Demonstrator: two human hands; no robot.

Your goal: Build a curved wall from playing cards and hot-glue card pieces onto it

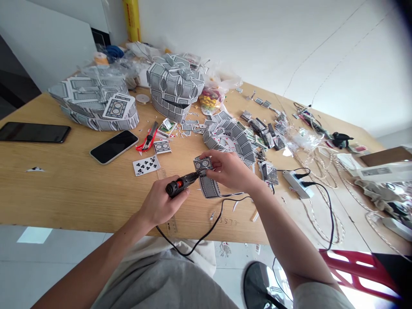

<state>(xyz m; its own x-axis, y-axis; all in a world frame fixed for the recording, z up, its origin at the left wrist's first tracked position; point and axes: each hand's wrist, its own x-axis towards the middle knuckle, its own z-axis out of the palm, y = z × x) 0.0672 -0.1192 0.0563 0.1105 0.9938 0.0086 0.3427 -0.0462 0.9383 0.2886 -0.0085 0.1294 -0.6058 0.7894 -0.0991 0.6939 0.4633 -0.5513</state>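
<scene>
My left hand [164, 199] is closed around a black hot glue gun [182, 184] whose cord hangs over the table's front edge. The gun's nozzle meets a folded playing-card piece [210, 186] with a grey patterned back. My right hand [227, 169] pinches that piece near its upper end, and its fingers cover part of it. Just behind my right hand lies an open ring made of cards [230, 135]. Left of the glue gun, an eight of clubs card [146, 165] lies face up beside a patterned card [162, 147].
Finished card boxes, one round [174, 86] and one heart-like [93, 103], stand at the back left. Two phones [114, 146] and a red utility knife [148, 138] lie in front. A power strip [298, 184], loose cords and card scraps spread over the right side.
</scene>
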